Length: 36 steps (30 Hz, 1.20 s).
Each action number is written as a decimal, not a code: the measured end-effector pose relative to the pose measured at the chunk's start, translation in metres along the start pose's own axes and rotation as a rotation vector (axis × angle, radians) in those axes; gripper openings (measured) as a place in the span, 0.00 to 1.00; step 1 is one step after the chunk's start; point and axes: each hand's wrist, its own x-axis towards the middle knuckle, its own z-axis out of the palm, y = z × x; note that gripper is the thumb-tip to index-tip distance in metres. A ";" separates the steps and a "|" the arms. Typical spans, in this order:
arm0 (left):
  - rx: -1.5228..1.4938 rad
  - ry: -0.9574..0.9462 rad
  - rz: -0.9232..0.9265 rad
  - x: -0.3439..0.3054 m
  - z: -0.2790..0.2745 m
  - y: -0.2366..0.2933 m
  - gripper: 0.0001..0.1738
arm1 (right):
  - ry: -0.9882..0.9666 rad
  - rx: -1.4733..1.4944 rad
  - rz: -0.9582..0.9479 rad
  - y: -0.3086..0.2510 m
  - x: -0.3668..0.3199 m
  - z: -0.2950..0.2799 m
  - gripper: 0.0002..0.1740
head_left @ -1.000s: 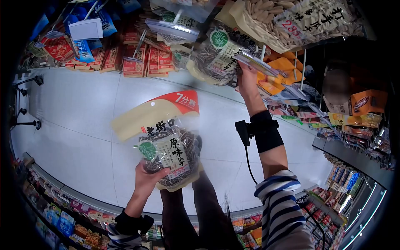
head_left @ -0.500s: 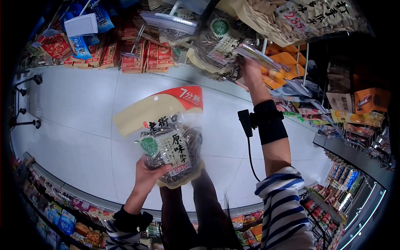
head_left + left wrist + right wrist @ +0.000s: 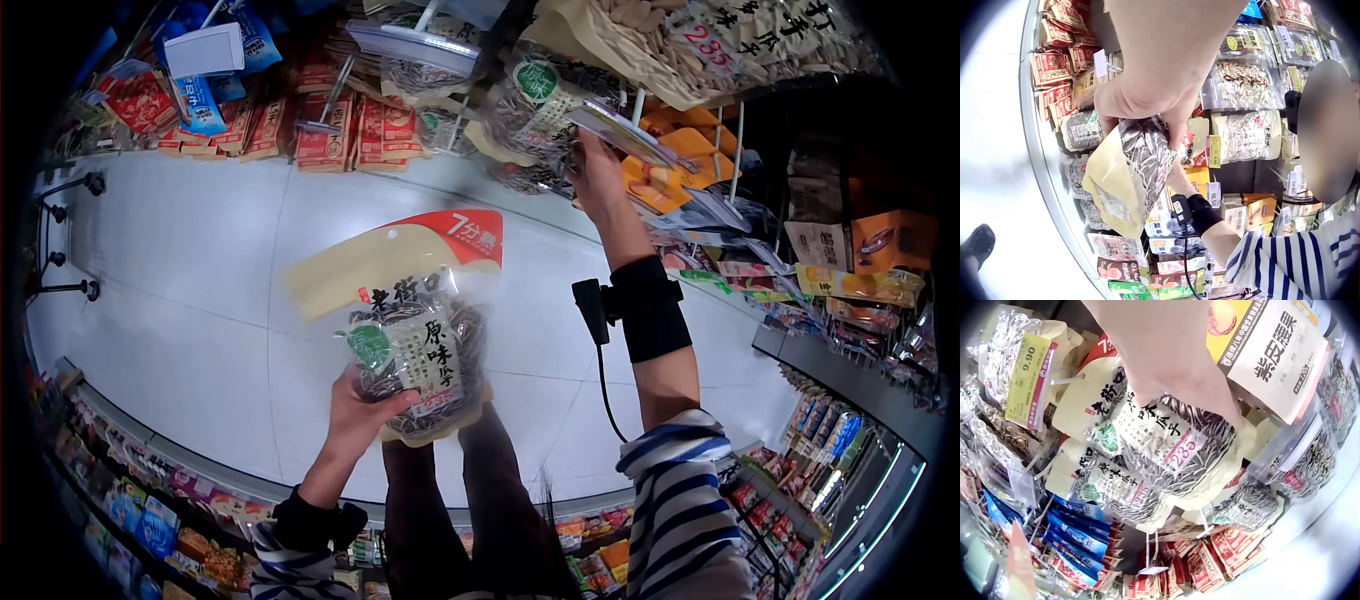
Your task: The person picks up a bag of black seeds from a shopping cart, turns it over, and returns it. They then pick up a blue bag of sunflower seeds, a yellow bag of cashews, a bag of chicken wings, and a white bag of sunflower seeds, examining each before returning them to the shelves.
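Note:
My left hand (image 3: 358, 410) grips the lower left edge of a clear bag of striped seeds (image 3: 425, 365) with a cream and red header, its thumb across the front. In the left wrist view that bag (image 3: 1147, 150) hangs below the left hand (image 3: 1147, 94). On the rack my right hand (image 3: 598, 180) holds another such seed bag (image 3: 535, 105) by its side edge. The right wrist view shows this bag (image 3: 1172, 444) under the right hand (image 3: 1179, 381), its fingertips hidden, with a similar bag (image 3: 1116, 481) right beside it.
Red packets (image 3: 325, 135) and blue packets (image 3: 200, 100) hang left of the seed bags. A large bag of pale seeds (image 3: 720, 50) is at the top, with orange packets (image 3: 690, 155) beneath. Price tag holders (image 3: 625, 135) stick out near the right hand. Lower shelves (image 3: 190, 500) run behind the legs.
The bag in my left hand has shifted slightly right and up. My right hand stays at the hanging seed bag, which has tilted and moved a little.

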 end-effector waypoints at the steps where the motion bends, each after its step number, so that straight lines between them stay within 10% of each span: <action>1: 0.002 0.008 0.007 0.000 0.001 0.000 0.24 | 0.020 0.010 0.032 0.001 -0.002 0.001 0.22; 17: 0.009 -0.039 -0.022 0.034 0.025 0.001 0.24 | -0.557 0.069 0.289 -0.011 -0.120 0.024 0.31; 36: 0.342 -0.168 0.323 0.161 0.076 0.016 0.28 | -0.025 -0.027 -0.182 -0.049 -0.087 0.000 0.11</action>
